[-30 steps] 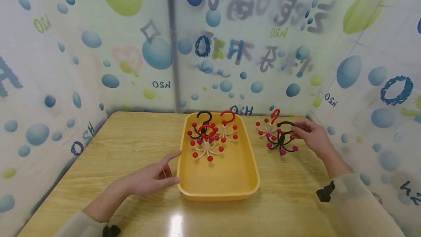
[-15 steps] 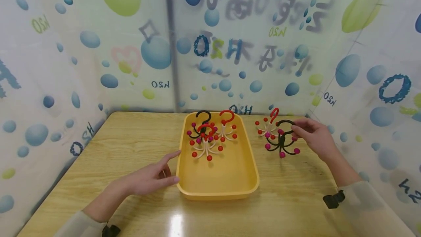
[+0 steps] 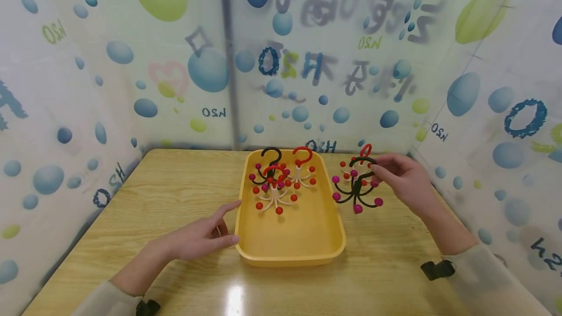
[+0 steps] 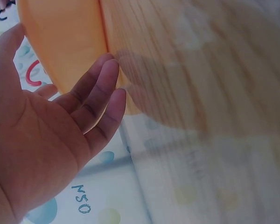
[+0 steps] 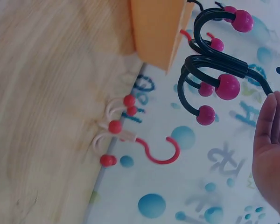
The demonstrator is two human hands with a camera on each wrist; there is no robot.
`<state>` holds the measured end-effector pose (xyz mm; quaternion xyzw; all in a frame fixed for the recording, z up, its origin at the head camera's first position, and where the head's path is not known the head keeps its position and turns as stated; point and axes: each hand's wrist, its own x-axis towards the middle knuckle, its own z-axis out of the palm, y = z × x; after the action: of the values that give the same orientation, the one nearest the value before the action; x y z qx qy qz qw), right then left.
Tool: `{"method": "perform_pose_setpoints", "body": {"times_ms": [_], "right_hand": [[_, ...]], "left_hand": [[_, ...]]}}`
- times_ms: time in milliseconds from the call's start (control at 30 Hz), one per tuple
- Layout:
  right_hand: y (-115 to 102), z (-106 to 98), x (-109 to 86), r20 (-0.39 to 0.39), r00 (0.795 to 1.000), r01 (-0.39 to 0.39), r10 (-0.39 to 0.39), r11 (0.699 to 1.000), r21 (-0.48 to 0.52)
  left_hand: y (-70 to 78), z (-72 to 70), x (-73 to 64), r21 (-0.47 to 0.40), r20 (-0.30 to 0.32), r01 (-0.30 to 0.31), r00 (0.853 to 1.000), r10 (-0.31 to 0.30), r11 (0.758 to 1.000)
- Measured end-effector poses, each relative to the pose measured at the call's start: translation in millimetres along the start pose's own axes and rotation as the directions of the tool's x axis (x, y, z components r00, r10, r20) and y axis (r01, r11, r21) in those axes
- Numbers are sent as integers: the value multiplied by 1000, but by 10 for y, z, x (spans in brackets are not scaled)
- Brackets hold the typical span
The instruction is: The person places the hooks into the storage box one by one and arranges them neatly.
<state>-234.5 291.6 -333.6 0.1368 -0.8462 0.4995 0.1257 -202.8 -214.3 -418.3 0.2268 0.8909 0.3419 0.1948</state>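
My right hand (image 3: 406, 179) pinches the hook of a black claw hanger (image 3: 357, 188) with curved prongs tipped by magenta balls. In the right wrist view this black hanger (image 5: 224, 63) is held off the table, beside the tray. My left hand (image 3: 202, 235) touches the left rim of the yellow tray (image 3: 290, 243) with index finger and thumb; its other fingers curve loosely, as the left wrist view shows. Toward the tray's back are another black hanger (image 3: 270, 172) and two white hangers with red hooks and red balls, a rear one (image 3: 300, 174) and a nearer one (image 3: 275, 196).
A further white hanger with a red hook (image 5: 123, 133) stands on the wooden table (image 3: 175, 184) right of the tray, partly behind the held one in the head view. Patterned curtains (image 3: 184, 126) with blue and green dots enclose the table's back and sides.
My right hand has moved left toward the tray, bringing the black claw hanger in front of the white one on the table. The left hand stays at the tray's rim.
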Motion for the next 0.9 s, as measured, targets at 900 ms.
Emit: {"method": "perform_pose_setpoints", "body": {"times_ms": [900], "right_hand": [[-139,817,384,110,992,-68,58,994,85]], "left_hand": [[-18,2,18,-11,6,37,999,-37,999]]}}
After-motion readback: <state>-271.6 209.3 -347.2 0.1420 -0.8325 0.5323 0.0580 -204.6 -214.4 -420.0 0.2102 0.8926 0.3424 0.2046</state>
